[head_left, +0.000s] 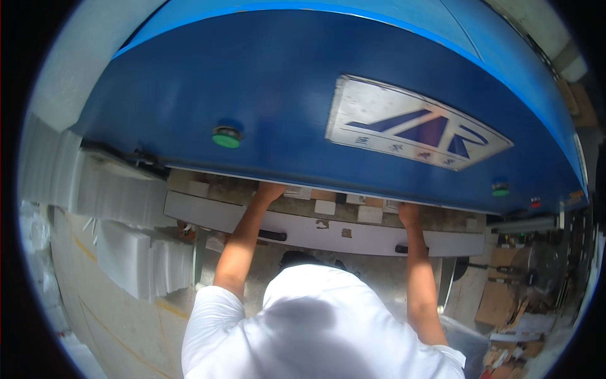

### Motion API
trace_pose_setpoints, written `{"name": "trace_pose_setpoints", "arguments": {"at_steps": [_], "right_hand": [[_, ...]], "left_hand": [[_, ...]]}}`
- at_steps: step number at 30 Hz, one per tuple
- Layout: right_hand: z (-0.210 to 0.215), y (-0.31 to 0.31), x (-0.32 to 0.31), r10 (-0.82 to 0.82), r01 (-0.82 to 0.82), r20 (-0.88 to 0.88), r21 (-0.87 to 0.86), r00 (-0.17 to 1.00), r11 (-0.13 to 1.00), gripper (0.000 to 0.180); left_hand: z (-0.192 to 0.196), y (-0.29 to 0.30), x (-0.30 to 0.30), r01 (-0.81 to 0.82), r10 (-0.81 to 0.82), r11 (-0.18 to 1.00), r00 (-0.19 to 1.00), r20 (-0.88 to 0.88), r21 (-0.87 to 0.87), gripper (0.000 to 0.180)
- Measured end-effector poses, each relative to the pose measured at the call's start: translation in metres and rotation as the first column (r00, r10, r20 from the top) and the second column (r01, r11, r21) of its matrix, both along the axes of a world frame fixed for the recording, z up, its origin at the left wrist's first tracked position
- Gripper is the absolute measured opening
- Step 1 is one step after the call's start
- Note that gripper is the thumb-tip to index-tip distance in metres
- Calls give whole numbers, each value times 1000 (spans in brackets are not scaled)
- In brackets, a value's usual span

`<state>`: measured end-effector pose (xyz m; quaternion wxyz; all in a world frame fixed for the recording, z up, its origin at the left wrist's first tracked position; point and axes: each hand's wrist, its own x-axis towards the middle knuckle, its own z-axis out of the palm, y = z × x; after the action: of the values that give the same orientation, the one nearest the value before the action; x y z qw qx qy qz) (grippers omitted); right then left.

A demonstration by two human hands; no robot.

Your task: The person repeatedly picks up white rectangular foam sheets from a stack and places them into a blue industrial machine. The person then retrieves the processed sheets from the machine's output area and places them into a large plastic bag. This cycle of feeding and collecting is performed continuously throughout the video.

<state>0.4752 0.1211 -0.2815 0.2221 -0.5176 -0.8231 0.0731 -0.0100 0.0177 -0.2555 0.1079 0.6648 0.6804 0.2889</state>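
Both my arms reach forward beneath the lower edge of a big dark-blue machine panel (252, 76). My left hand (271, 189) is at the panel's edge, above the machine's bed, beside a flat pale piece (298, 192); its fingers are mostly hidden. Farther right, my right hand (408, 213) is at the same edge, by another pale piece (391, 205), with its fingers also out of sight. Between the hands, small white blocks (325, 207) lie on the bed, with brownish pieces among them. What either hand holds, if anything, cannot be seen.
A white front board (309, 232) with two black handles (273, 235) runs across the bed. Green round buttons (226, 136) and a metal nameplate (420, 123) sit on the panel. White foam sheets (126, 259) stand at left; a black fan (533, 275) and cardboard (495, 303) are at right.
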Motion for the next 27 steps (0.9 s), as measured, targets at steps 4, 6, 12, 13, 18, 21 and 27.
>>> {"name": "trace_pose_setpoints", "arguments": {"at_steps": [4, 6, 12, 13, 18, 21, 27], "right_hand": [[22, -17, -4, -32, 17, -268, -56, 963, 998, 41], [48, -43, -8, -104, 133, -424, 38, 900, 990, 52], [182, -77, -1, -143, 395, -592, 320, 793, 861, 83], [219, -66, -8, -102, 389, -573, 404, 813, 828, 85], [321, -11, -34, -42, 383, -432, 746, 901, 545, 87], [328, -8, -36, -104, 387, -384, 804, 918, 450, 79], [320, -21, -40, -88, 339, -360, 730, 929, 593, 73]], "left_hand": [[24, -15, 11, 18, -15, 1000, 989, -144, 19, 31], [66, -36, 31, 21, 6, 987, 986, -168, 158, 31], [170, -87, 46, 179, 80, 767, 926, -369, 616, 62], [205, -71, 43, 25, 264, 693, 921, -287, 720, 71], [305, -1, 16, -113, 608, 354, 782, -137, 928, 87], [307, 6, 21, -101, 604, 375, 781, -160, 922, 86], [309, -32, 30, -116, 489, 556, 847, -211, 823, 88]]}}
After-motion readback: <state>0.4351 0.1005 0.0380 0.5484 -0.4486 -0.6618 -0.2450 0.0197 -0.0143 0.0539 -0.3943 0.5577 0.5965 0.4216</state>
